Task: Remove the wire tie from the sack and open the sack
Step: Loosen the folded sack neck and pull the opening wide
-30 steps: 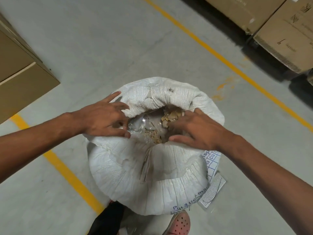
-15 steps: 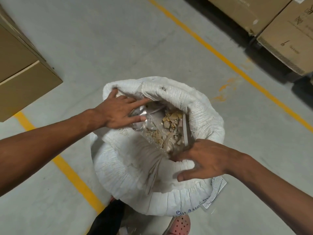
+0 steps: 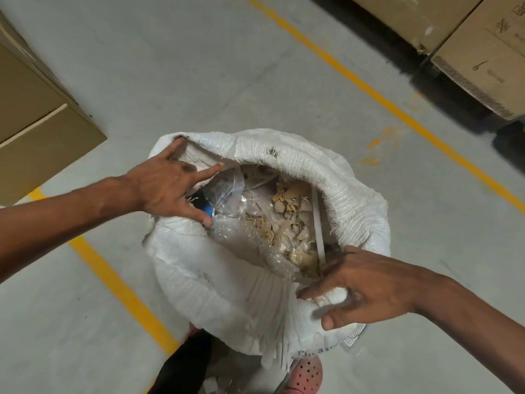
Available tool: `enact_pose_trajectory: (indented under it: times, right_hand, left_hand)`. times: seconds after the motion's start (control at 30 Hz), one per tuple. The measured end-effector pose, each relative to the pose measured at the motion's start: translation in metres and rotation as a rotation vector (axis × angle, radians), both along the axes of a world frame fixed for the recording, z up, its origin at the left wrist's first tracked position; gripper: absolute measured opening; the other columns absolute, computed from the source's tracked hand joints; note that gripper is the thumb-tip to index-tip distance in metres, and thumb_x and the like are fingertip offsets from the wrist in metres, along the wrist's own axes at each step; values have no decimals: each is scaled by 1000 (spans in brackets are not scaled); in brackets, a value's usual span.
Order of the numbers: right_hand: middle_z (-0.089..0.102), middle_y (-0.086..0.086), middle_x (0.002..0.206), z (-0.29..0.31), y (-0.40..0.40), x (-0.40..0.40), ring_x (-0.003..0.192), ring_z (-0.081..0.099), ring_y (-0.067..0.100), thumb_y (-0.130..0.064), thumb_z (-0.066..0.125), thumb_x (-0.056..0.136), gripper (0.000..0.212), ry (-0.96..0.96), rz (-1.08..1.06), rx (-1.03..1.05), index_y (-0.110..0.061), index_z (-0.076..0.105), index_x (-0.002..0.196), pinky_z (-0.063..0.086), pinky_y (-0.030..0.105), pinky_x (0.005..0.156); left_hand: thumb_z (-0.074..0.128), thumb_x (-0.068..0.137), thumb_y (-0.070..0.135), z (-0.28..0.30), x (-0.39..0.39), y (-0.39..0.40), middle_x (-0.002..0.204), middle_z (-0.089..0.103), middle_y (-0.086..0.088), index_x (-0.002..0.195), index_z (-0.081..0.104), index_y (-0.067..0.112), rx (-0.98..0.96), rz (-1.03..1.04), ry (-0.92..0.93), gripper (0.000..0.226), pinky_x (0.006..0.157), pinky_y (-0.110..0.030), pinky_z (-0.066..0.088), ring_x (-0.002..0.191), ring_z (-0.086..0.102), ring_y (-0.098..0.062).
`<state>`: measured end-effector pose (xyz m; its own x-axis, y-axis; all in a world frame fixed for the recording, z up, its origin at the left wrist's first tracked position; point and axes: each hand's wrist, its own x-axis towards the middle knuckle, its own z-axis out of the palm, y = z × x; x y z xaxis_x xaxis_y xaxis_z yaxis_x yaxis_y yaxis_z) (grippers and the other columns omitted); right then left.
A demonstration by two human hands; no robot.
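A white woven sack (image 3: 349, 189) stands on the floor in front of me, its mouth wide and its rim rolled outward. Inside lie clear plastic film, tan scraps (image 3: 284, 217), a white strip and a small blue item (image 3: 208, 209). My left hand (image 3: 167, 189) rests on the far-left rim with fingers spread, thumb over the edge. My right hand (image 3: 366, 291) presses the near-right rim, fingers spread on the fabric. No wire tie is visible.
Cardboard boxes stand at the left (image 3: 42, 137) and at the upper right (image 3: 488, 58). Yellow lines (image 3: 397, 112) cross the grey concrete floor. My pink perforated shoe (image 3: 305, 375) and a dark trouser leg are just below the sack.
Both hands have moved apart, left toward the far-left rim, right toward the near-right rim. The sack's mouth has widened and more of the contents show.
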<state>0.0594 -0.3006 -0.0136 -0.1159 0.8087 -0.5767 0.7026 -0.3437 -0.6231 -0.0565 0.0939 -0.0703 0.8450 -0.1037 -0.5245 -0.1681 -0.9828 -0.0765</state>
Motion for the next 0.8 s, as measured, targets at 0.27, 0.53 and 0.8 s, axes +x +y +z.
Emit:
enact_pose_trajectory:
  times: [0.27,0.53,0.8]
  right_hand:
    - [70,-26,125,3,16,2,88,41,-36,-82,56,88,63,29,-13,58,-46,61,140,41,16,97]
    - [63,-32,136,-2,21,2,92,38,-41,-74,60,90,57,20,-5,89,-46,61,140,32,5,97]
    - [73,-26,121,-6,32,-3,96,52,-31,-57,61,101,36,14,-114,235,-37,73,128,49,12,91]
  left_hand:
    - [0,84,97,-2,7,1,98,80,0,163,-23,42,-145,42,-101,99,129,-48,-17,136,60,-17]
    - [-6,81,97,-2,16,-9,74,72,1,166,-11,37,-128,66,-140,105,131,-54,-8,119,70,-18]
    - [-11,81,94,-4,17,-20,56,61,-1,163,-7,37,-179,115,-191,101,132,-50,-6,107,73,-17]
